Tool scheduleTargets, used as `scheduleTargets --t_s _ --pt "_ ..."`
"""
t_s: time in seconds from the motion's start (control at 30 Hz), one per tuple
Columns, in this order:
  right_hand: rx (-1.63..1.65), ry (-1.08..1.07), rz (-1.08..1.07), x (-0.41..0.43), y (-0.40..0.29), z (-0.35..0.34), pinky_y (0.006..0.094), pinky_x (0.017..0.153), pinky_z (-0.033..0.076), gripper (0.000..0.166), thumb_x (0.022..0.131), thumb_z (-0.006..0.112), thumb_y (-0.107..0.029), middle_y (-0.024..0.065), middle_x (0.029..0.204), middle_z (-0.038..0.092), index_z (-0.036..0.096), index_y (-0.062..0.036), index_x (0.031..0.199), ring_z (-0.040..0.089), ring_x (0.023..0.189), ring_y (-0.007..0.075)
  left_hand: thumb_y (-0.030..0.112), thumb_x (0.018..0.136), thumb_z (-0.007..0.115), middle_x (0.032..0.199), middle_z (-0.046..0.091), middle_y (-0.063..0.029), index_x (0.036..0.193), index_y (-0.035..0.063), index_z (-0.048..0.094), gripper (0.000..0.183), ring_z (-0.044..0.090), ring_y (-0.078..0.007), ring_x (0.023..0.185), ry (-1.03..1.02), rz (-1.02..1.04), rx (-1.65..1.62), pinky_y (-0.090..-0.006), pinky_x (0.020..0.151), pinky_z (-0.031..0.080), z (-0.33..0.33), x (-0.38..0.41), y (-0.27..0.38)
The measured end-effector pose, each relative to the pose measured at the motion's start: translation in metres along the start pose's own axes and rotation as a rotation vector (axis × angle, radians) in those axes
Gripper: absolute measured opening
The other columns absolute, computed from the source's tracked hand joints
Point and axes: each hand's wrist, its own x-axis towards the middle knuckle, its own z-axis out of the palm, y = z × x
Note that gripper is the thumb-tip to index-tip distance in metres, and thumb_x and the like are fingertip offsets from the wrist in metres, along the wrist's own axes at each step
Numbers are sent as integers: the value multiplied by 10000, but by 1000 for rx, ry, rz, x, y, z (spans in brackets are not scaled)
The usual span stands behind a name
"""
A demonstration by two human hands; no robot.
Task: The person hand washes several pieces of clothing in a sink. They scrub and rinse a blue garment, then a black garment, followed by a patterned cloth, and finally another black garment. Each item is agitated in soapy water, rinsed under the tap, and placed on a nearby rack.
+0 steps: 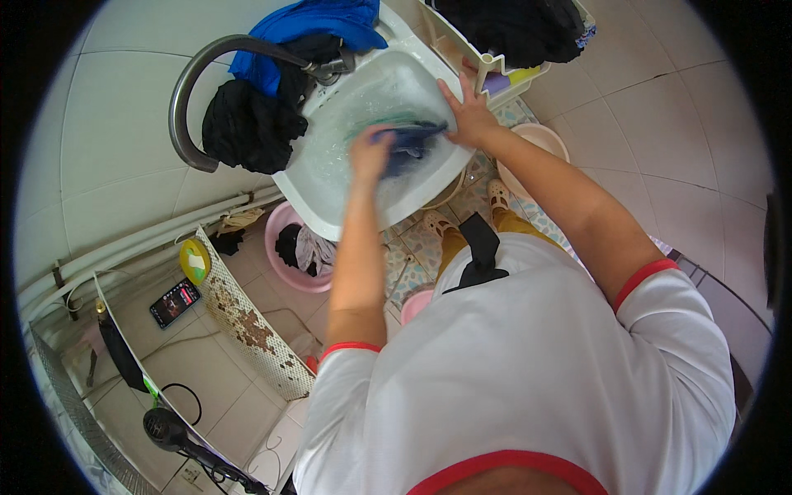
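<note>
Soapy water stands in a white washbasin (pixel 309 198) in front of me. A dark blue cloth (pixel 411 145) lies in it, partly under suds. My left hand (pixel 369 151), blurred, has its fingers closed on the cloth's left part, over the middle of the basin. At the right rim, my right hand (pixel 470 117) has its fingers spread toward the rack; its thumb side is by the cloth's right end, and whether it grips the cloth is unclear. A curved metal faucet (pixel 185 105) rises at the back left.
Black cloth (pixel 247 127) and a blue garment (pixel 309 21) lie beside the faucet. A plastic rack (pixel 489 62) with black clothing stands right. Below are a pink tub (pixel 291 278) with clothes and a pale basin (pixel 538 139). A phone (pixel 175 303) and hair dryer (pixel 167 427) are at left.
</note>
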Motion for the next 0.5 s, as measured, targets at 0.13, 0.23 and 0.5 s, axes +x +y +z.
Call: scheduleTargets --t_s 0.13,0.23,0.5 --pt "-27 81 -22 2 3 10 434 985 377 1081 653 755 -249 223 1469 25 18 -342 1438 367 1158 454 47 736 626 842 667 -139 881 26 664 152 630 -220 717 514 -220 9 -328 657 498 -104 17 -139" --pt "-21 75 -9 0 2 14 438 988 376 1089 648 763 -259 218 1472 19 17 -352 1437 365 1161 457 69 713 584 925 656 -125 897 104 683 212 626 -296 844 458 -119 326 -385 759 479 -49 4 -62" --pt "-22 -22 -2 -5 1 -2 435 1024 340 1121 646 777 -344 204 1481 -2 -11 -305 1444 310 1239 431 114 738 627 807 667 -105 889 76 685 167 604 -194 726 152 114 -6 -314 696 467 -44 4 -45"
